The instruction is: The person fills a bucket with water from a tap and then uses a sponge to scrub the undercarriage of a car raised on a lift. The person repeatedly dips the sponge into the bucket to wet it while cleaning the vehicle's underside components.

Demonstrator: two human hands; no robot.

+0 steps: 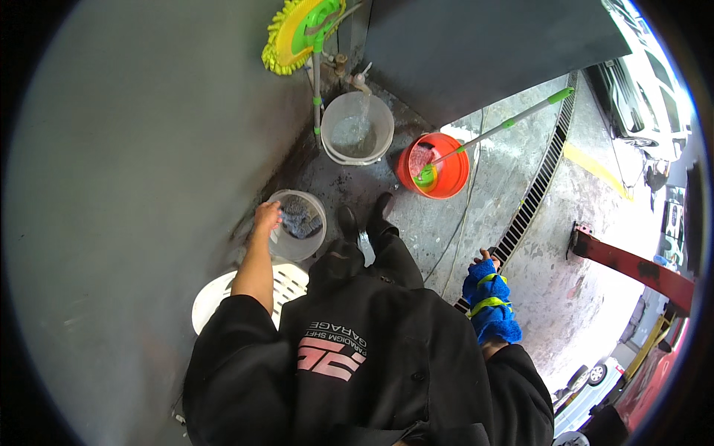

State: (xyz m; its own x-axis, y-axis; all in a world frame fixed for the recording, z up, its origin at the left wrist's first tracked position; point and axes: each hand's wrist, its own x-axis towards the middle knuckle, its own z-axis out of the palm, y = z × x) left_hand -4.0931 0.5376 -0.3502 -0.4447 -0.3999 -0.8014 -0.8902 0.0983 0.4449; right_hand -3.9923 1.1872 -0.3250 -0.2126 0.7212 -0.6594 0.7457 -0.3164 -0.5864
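My left hand (pixel 268 215) is closed at the rim of a small translucent bucket (pixel 320 241) by the wall. A wet grey-blue cloth (pixel 300 220) lies inside that bucket, just beside my fingers. Out to the right, my right hand (pixel 486 260) hangs above the floor with its fingers loosely apart, and I see nothing held in it. A blue towel (pixel 487 297) with yellow-green bands wraps the right forearm. Ahead, water runs from a tap (pixel 361 82) into a larger whitish bucket (pixel 329 143).
An orange bucket (pixel 404 167) holds a long-handled green mop (pixel 487 134) and a pinkish cloth (pixel 421 158). Another yellow-green mop (pixel 301 30) leans at the wall. A white slotted stool (pixel 210 301) stands at my left. A drain grate (pixel 547 182), cable (pixel 467 212) and red beam (pixel 632 264) lie right.
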